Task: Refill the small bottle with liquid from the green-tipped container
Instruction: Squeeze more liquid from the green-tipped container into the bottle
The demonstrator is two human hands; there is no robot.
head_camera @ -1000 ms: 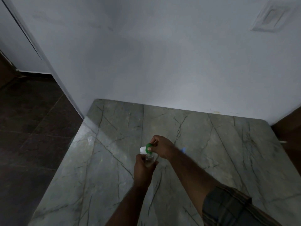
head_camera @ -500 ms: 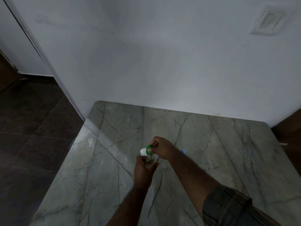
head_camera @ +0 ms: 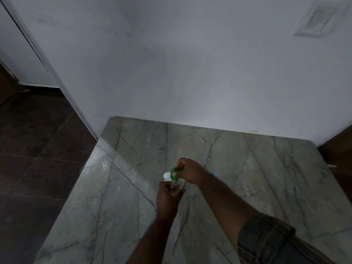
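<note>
My left hand (head_camera: 168, 195) is wrapped around a small clear bottle (head_camera: 174, 184), of which only the neck and mouth show above my fingers. My right hand (head_camera: 188, 171) grips the white container with the green tip (head_camera: 173, 172) and holds it tilted, green end right over the bottle's mouth. Both are held just above the grey marble tabletop (head_camera: 247, 187). The light is dim, and I cannot make out any liquid or the level in the bottle.
The marble top butts against a white wall (head_camera: 190, 73) at the back. Its left edge drops to a dark tiled floor (head_camera: 38, 159). A switch plate (head_camera: 316, 20) sits high on the wall at the right.
Both hands hold nearly the same pose over the table; the view has shifted only slightly.
</note>
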